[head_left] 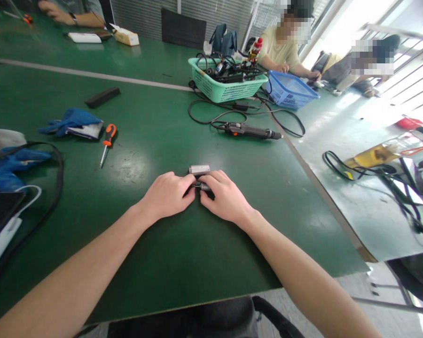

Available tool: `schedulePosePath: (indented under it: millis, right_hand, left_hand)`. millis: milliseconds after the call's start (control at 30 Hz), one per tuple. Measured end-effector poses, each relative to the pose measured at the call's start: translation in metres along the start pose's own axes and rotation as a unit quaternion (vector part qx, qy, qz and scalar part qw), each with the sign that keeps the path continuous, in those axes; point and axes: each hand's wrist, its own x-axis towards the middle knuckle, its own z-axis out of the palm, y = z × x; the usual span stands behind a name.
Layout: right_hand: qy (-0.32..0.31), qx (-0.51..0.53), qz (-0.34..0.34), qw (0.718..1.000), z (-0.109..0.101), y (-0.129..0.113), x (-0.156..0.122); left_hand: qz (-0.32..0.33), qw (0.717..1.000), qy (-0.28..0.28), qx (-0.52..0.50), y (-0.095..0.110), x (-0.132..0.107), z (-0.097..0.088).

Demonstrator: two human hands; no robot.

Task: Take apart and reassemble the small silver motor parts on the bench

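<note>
My left hand [171, 193] and my right hand [224, 196] rest knuckles-up on the green table [155, 136], fingers curled and meeting in the middle. Between the fingertips sits a small dark cylindrical part [201, 187], pinched from both sides. Just beyond it lies a small silver metal block [199, 169], touching or nearly touching the fingers. Most of the dark part is hidden by my fingers.
An orange-handled screwdriver [107, 141] and blue gloves [72, 121] lie at left. A black electric screwdriver [250, 131] with cable lies ahead, before a green basket [225, 84] and a blue basket [291, 89]. Other people sit at the far side. Cables [38, 188] lie at the left edge.
</note>
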Motion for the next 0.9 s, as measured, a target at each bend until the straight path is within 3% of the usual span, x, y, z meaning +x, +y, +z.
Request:
schedulePosePath:
  millis: [300,500,633,733,900]
  right_hand:
    - [-0.014,-0.004,-0.013,1.0,-0.003,0.002,-0.001]
    - [-0.091,-0.063,-0.081,0.991,-0.022,0.001,-0.001]
    - [-0.131,-0.127,-0.074,0.98,-0.039,0.009,-0.007]
    - [-0.126,-0.165,-0.023,0.978,-0.057,0.04,-0.023]
    - [-0.093,-0.243,0.101,0.96,-0.098,0.131,-0.072]
  left_hand:
    - [0.006,1.0,-0.002,-0.002,0.0,0.001,0.0]
    - [0.004,1.0,-0.012,-0.002,-0.002,0.001,0.001]
    - [-0.005,1.0,-0.018,-0.006,-0.001,0.0,0.0]
    - [-0.008,1.0,-0.021,-0.014,-0.001,0.0,-0.001]
    - [-0.001,1.0,-0.016,-0.019,-0.002,-0.003,-0.002]
